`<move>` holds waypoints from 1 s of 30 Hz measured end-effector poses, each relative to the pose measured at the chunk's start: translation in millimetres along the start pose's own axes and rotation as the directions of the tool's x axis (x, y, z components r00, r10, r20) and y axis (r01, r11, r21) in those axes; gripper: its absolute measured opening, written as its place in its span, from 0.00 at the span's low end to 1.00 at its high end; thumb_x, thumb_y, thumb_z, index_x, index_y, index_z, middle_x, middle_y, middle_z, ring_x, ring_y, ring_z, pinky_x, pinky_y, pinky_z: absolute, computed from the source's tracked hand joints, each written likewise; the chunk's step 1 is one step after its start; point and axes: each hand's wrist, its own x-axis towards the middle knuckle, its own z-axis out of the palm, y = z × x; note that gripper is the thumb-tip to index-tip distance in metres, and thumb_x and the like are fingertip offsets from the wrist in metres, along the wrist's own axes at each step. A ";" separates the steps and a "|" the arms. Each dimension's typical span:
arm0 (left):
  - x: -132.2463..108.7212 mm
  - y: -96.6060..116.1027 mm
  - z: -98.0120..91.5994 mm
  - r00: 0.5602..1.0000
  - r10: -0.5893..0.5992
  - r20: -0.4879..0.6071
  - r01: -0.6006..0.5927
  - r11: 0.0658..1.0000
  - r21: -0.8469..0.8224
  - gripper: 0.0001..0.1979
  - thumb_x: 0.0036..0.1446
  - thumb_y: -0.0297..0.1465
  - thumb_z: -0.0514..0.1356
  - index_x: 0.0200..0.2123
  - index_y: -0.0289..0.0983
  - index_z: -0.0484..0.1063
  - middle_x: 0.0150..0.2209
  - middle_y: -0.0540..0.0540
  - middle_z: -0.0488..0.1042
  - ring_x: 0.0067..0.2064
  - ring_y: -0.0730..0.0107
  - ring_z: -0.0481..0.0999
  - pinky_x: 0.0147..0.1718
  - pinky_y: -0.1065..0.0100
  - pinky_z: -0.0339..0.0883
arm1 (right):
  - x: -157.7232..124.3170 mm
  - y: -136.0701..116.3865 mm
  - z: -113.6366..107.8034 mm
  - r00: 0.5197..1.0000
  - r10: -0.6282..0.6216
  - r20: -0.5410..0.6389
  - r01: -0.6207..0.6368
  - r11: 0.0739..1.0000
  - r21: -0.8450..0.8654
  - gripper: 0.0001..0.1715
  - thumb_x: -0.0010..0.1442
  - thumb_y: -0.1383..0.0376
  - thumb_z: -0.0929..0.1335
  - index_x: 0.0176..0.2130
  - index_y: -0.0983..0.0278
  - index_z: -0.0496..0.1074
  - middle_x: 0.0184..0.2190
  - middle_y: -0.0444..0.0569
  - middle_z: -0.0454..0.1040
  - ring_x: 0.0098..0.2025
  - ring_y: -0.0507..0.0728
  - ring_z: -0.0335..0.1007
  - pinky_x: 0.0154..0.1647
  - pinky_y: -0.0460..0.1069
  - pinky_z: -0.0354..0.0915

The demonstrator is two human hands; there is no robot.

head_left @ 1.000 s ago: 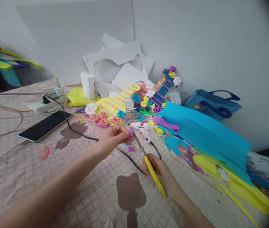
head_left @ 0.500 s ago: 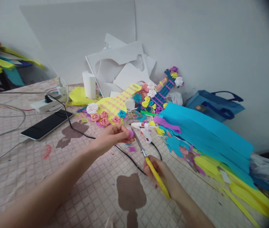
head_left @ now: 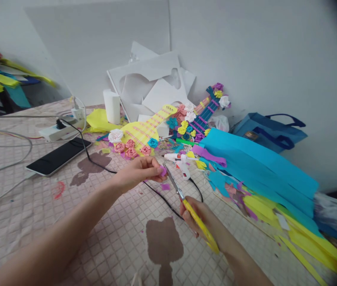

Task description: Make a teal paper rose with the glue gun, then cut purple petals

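Observation:
Between thumb and fingers, my left hand (head_left: 143,171) pinches a small piece of purple paper (head_left: 163,171). My right hand (head_left: 199,214) is closed around the yellow handles of a pair of scissors (head_left: 181,194), whose blades point up and left, close beside the paper. Just beyond the blades lies a white glue gun (head_left: 182,163) on its side. A small purple scrap (head_left: 165,186) rests on the tablecloth below the held piece. Behind my left hand a yellow paper guitar (head_left: 144,131) lies with pink, white and blue paper flowers along its lower edge.
At the right are blue paper sheets (head_left: 254,167), yellow strips (head_left: 311,242) and scraps. A blue flowered guitar (head_left: 205,115) leans near white cut-out boards (head_left: 156,85). To the left lie a phone (head_left: 59,156) and a power strip (head_left: 56,129); a black cord (head_left: 162,197) crosses the table.
The scissors' handles have spread slightly and the blades have shifted a little left and down. The purple paper has tilted slightly in my left hand, which stays nearly in place.

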 end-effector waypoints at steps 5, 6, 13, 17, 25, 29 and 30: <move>-0.1 0.8 -1.5 1.000 -0.001 0.006 0.001 1.000 0.004 0.11 0.49 0.32 0.67 0.26 0.32 0.70 0.29 0.46 0.79 0.29 0.76 0.77 0.32 0.74 0.71 | 0.3 -0.5 -1.1 1.000 -0.005 0.002 0.005 1.000 -0.005 0.19 0.58 0.51 0.62 0.26 0.61 0.56 0.17 0.37 0.53 0.18 0.47 0.49 0.17 0.43 0.51; 0.0 0.7 -1.7 1.000 0.000 0.012 0.000 1.000 0.003 0.11 0.49 0.32 0.67 0.26 0.32 0.70 0.29 0.46 0.79 0.29 0.76 0.77 0.32 0.74 0.71 | 0.2 -0.9 -1.3 1.000 -0.004 0.003 0.004 1.000 -0.008 0.19 0.57 0.51 0.63 0.26 0.61 0.56 0.17 0.37 0.53 0.18 0.47 0.49 0.17 0.43 0.50; 0.2 -0.5 -2.9 1.000 -0.003 0.017 0.003 1.000 0.027 0.11 0.51 0.32 0.67 0.26 0.32 0.70 0.29 0.46 0.79 0.30 0.76 0.78 0.33 0.74 0.72 | 0.1 -3.7 -1.7 1.000 -0.008 -0.027 0.007 0.999 -0.045 0.17 0.57 0.53 0.63 0.26 0.61 0.56 0.16 0.37 0.53 0.18 0.47 0.49 0.18 0.43 0.50; 0.1 -1.1 -3.1 1.000 0.007 0.026 -0.007 1.000 0.017 0.10 0.51 0.32 0.66 0.26 0.32 0.69 0.29 0.46 0.79 0.30 0.76 0.78 0.33 0.75 0.72 | 0.1 -4.7 -1.3 0.999 -0.011 -0.035 0.010 0.999 -0.044 0.15 0.56 0.55 0.63 0.25 0.61 0.56 0.16 0.37 0.53 0.18 0.47 0.49 0.18 0.44 0.50; -0.3 -1.6 -3.3 1.000 0.004 0.022 -0.004 1.000 0.015 0.10 0.51 0.31 0.66 0.26 0.33 0.69 0.30 0.45 0.79 0.31 0.75 0.78 0.34 0.74 0.72 | 0.8 -0.9 -1.8 0.999 0.018 -0.027 -0.018 1.000 -0.001 0.11 0.54 0.59 0.62 0.25 0.61 0.56 0.16 0.36 0.52 0.18 0.47 0.48 0.17 0.43 0.51; -0.5 -0.5 -3.2 1.000 0.004 0.021 -0.005 1.000 0.010 0.10 0.51 0.31 0.66 0.26 0.33 0.70 0.29 0.45 0.79 0.30 0.75 0.78 0.33 0.74 0.72 | 2.3 8.0 -0.8 1.000 0.022 -0.020 -0.022 1.000 0.021 0.12 0.56 0.58 0.62 0.26 0.61 0.57 0.17 0.36 0.53 0.18 0.47 0.48 0.17 0.43 0.51; -0.5 -0.4 -2.9 1.000 0.007 0.021 -0.007 1.000 0.006 0.10 0.51 0.31 0.66 0.26 0.33 0.70 0.30 0.45 0.79 0.31 0.75 0.78 0.33 0.74 0.72 | 2.4 9.5 -0.1 0.999 0.031 -0.017 -0.030 0.999 0.024 0.13 0.56 0.57 0.63 0.26 0.61 0.57 0.17 0.36 0.53 0.18 0.47 0.48 0.17 0.43 0.52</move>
